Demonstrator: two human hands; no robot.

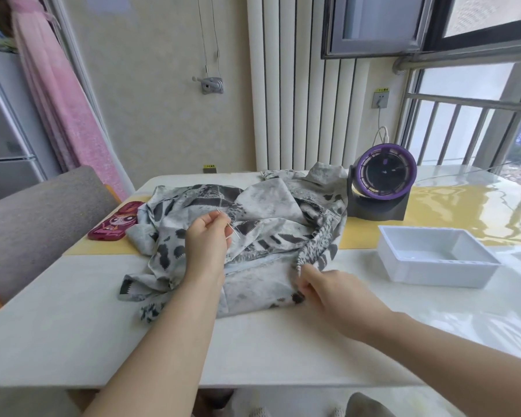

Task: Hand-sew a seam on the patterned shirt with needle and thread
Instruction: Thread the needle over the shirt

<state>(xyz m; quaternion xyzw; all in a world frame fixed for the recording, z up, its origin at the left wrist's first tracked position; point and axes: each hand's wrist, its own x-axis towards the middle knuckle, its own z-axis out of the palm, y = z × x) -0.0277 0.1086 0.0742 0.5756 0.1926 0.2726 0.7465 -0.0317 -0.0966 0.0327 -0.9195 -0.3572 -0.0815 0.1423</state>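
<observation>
A grey patterned shirt (pixel 262 206) lies crumpled at centre frame on a white table (pixel 73 311), the left hand (pixel 206 242) pinching a needle (pixel 234 231) above it while the right hand (pixel 334 291) grips the lower hem, apparently to steady the cloth, a white tray (pixel 439 273) at right

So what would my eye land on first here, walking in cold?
Probably the grey-and-black patterned shirt crumpled mid-way across the white table, with both hands at work. The left hand pinches a needle over the cloth, and the right hand pinches the shirt's near edge. After that, the purple-ringed fan behind the shirt on the right, and the red cartoon phone case at its left.
</observation>
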